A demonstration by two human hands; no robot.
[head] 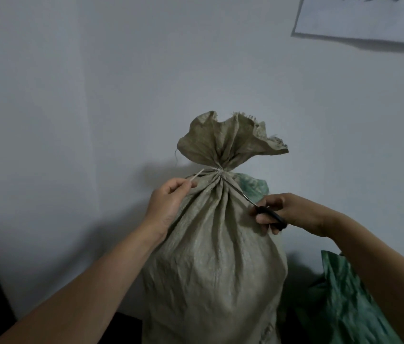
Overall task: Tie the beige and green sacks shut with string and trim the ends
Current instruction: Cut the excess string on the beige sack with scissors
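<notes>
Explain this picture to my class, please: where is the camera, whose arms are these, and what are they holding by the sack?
There is one picture, taken by a camera worn on a person's head, looking forward and down, so the two bare arms are the wearer's own. In front stands a full beige sack against a pale wall, its neck gathered and bound with string. The left hand pinches a loose string end and pulls it out sideways. The right hand holds black-handled scissors, blades pointing at the knot, apparently to trim. Green sacking lies at the lower right, and more green shows behind the neck.
</notes>
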